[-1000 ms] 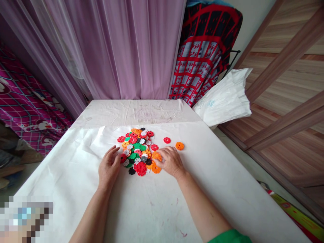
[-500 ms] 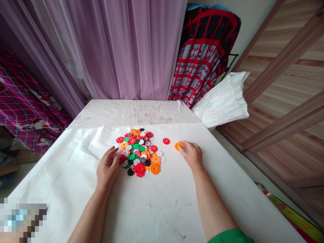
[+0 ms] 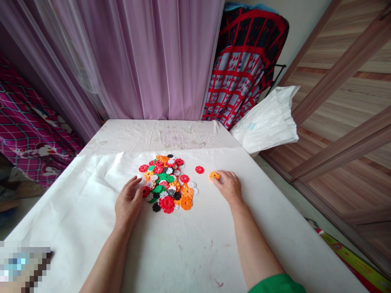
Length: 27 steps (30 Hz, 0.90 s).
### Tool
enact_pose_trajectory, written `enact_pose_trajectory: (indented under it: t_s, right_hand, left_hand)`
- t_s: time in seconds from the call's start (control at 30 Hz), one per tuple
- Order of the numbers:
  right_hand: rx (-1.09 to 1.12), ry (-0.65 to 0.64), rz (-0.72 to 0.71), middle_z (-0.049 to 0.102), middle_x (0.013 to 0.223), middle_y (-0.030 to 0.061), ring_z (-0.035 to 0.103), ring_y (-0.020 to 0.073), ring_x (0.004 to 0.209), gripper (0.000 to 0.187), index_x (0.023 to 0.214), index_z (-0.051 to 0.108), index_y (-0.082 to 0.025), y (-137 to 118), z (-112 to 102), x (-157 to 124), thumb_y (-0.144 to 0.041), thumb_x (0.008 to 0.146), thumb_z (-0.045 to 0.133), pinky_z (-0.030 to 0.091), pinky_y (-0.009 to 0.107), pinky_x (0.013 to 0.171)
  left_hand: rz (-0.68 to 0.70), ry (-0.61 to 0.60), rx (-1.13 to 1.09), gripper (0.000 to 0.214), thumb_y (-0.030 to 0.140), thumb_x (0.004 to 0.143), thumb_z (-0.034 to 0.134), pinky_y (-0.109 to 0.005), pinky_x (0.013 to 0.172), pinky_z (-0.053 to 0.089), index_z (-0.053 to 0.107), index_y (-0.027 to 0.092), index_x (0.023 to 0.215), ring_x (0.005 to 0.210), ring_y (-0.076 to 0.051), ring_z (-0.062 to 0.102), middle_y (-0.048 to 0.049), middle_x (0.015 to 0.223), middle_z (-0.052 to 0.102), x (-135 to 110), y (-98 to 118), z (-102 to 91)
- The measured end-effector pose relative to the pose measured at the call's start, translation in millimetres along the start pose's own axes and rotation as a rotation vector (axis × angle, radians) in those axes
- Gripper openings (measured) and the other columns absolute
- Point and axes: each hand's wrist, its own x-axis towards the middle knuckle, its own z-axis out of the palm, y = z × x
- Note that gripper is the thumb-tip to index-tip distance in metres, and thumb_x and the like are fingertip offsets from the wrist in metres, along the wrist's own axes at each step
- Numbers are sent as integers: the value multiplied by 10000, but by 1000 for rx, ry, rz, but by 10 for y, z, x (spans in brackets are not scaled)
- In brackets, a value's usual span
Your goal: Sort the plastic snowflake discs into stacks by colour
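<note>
A pile of flower-shaped plastic discs in red, orange, green, white and black lies on the white-covered table. My left hand rests along the pile's left side, fingers apart, its thumb next to a red disc. To the right of the pile, my right hand pinches an orange disc between thumb and fingers, low over the cloth. Part of that disc is hidden by the fingers, and I cannot tell whether it is a single piece. A lone red disc lies between the pile and my right hand.
A white bag stands off the table's right edge. Purple curtains hang behind the far edge, with a red-and-black patterned cloth beside them. A blurred-out object is at the lower left. Wooden doors stand at the right.
The orange disc has turned slightly in my right hand's fingers. My left hand stays beside the pile. The whole view has shifted a little.
</note>
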Motion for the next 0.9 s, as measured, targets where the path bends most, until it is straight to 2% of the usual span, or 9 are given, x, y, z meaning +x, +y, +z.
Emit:
enact_pose_trajectory:
  t_s: [0.17, 0.3, 0.73, 0.83, 0.9]
  right_hand:
    - [22, -19, 17, 708, 1157, 98, 624, 264, 1015, 407, 1180, 647, -197, -7, 55, 18, -330, 796, 635, 472, 378, 896]
    - [-1, -80, 44, 717, 1126, 86, 624, 270, 1005, 467, 1237, 618, -214, -28, 94, 37, -355, 793, 648, 473, 379, 856]
    - [-4, -78, 31, 716, 1109, 87, 610, 264, 989, 421, 1219, 642, -214, 5, 128, 19, -315, 811, 622, 463, 379, 852]
    - [13, -13, 30, 704, 1140, 110, 607, 273, 1022, 381, 1169, 671, -192, -78, 53, 30, -310, 809, 640, 465, 389, 880]
    - [61, 11, -22, 714, 1115, 97, 608, 257, 1023, 256, 1058, 712, -205, -212, -14, 30, -273, 825, 630, 464, 381, 900]
  left_hand:
    - [1, -9, 8, 304, 386, 840, 542, -398, 980, 512, 696, 309, 1091, 1067, -228, 673, 18, 1397, 606, 2, -11, 6]
    - [11, -9, 7, 318, 393, 844, 535, -396, 995, 503, 694, 309, 1105, 1095, -230, 662, 18, 1401, 603, 6, -42, 12]
    - [4, -15, 7, 322, 400, 837, 531, -391, 966, 517, 695, 297, 1094, 1074, -230, 672, 7, 1401, 605, 10, -14, 13]
    - [20, -10, 2, 331, 404, 836, 532, -377, 962, 518, 698, 284, 1097, 1095, -233, 664, -6, 1401, 607, 11, -16, 10]
    - [26, -13, 3, 336, 408, 838, 533, -379, 963, 518, 699, 281, 1100, 1099, -236, 663, -9, 1402, 607, 10, -14, 8]
